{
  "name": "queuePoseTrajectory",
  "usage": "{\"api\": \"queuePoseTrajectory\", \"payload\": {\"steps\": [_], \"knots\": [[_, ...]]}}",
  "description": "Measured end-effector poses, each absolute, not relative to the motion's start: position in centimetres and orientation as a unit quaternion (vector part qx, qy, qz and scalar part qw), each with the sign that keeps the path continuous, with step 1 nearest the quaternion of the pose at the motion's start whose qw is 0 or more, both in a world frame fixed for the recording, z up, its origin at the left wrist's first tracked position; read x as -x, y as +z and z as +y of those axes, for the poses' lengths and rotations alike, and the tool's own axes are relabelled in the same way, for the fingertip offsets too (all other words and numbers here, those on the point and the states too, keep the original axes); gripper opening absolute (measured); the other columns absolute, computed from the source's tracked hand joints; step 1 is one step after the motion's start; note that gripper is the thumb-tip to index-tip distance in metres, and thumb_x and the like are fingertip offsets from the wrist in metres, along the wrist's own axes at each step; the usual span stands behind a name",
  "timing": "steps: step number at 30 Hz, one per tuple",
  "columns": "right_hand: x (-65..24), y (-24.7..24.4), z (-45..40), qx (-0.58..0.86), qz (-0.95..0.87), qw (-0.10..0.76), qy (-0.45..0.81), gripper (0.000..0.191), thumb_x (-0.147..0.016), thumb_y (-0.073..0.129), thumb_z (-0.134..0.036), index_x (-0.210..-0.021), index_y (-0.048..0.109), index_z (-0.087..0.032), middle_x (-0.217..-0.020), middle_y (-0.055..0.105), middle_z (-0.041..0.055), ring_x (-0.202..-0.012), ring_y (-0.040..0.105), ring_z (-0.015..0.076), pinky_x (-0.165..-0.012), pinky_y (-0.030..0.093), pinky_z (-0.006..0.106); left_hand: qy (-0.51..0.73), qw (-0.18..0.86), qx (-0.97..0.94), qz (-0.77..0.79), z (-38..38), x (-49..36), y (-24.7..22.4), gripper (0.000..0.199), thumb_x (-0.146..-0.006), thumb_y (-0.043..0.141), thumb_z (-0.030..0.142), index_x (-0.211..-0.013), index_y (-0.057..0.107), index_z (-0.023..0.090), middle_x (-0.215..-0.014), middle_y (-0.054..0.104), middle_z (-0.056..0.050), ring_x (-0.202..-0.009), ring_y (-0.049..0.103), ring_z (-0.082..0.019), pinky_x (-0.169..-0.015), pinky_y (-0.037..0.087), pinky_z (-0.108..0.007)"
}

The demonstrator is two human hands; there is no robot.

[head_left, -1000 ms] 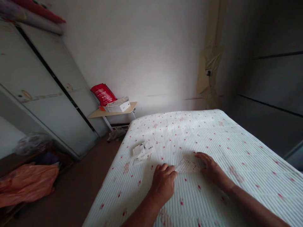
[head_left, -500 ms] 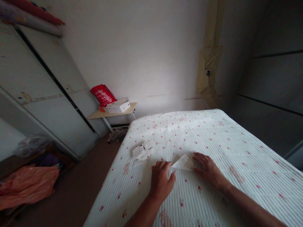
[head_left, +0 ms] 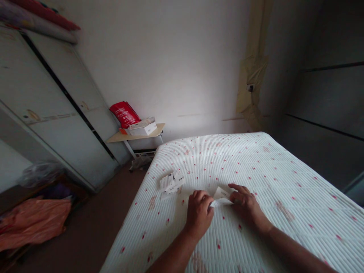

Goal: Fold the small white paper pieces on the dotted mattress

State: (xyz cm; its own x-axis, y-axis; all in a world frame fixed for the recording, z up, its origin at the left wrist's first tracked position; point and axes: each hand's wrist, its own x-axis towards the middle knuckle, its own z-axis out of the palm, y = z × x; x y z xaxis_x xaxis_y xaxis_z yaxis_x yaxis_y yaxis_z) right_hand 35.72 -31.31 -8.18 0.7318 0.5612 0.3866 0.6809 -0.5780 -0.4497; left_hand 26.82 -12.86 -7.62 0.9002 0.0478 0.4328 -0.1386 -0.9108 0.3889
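Observation:
A small sheet of printed paper (head_left: 222, 196) lies between my hands on the bed, its near edge lifted and bent. My left hand (head_left: 200, 208) pinches the left corner of that paper between thumb and fingers. On its right side, my right hand (head_left: 245, 200) grips the other end, with the index finger stretched out past the far edge. The fingers partly cover both ends of the sheet. To the left of my left hand rests a loose pile of printed papers (head_left: 171, 184).
The bed (head_left: 227, 159) has a white ribbed cover with red dots. Beyond its far left corner stands a small table (head_left: 115, 137) bearing a red bag (head_left: 125, 114) and a white box (head_left: 145, 129). A wardrobe (head_left: 57, 91) is at left, near an orange cloth (head_left: 34, 222).
My left hand has moved right and closed on the paper's corner. The near edge of the paper, flat and triangular before, is now raised. My right hand has shifted slightly left.

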Motion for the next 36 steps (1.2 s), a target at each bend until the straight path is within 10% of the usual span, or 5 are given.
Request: {"api": "queuePoseTrajectory", "payload": {"steps": [14, 22, 36], "knots": [[-36.4, -6.9, -30.2, 0.866, -0.432, 0.172, -0.184, 0.02, -0.079, 0.05, -0.01, -0.084, 0.066, -0.021, -0.122, 0.055, 0.0106, -0.11, 0.045, 0.0289, -0.083, 0.039, 0.044, 0.23, 0.076, -0.967, -0.076, -14.5, -26.2, -6.8, 0.009, -0.08, 0.05, 0.017, -0.073, 0.056, 0.019, -0.08, 0.055, -0.004, -0.083, 0.046, -0.021, -0.074, 0.034, -0.038], [-34.8, -6.4, -30.7, 0.858, -0.477, 0.094, -0.165, 0.014, -0.081, 0.054, -0.014, -0.071, 0.061, -0.02, -0.072, 0.063, 0.0036, -0.07, 0.055, 0.0186, -0.069, 0.039, 0.033, 0.188, 0.102, -0.976, -0.052, -14.7, -26.9, -7.5, 0.005, -0.076, 0.054, 0.015, -0.074, 0.058, 0.019, -0.078, 0.053, -0.004, -0.084, 0.047, -0.021, -0.073, 0.038, -0.035], [-37.5, -7.9, -31.6, 0.837, -0.488, 0.183, -0.165, 0.025, -0.078, 0.05, -0.007, -0.092, 0.068, -0.019, -0.105, 0.067, 0.0103, -0.095, 0.062, 0.0233, -0.083, 0.05, 0.039, 0.227, 0.092, -0.955, -0.164, -12.6, -28.0, -7.3, 0.013, -0.082, 0.052, 0.019, -0.076, 0.064, 0.02, -0.102, 0.06, -0.005, -0.093, 0.049, -0.021, -0.078, 0.039, -0.037]]}}
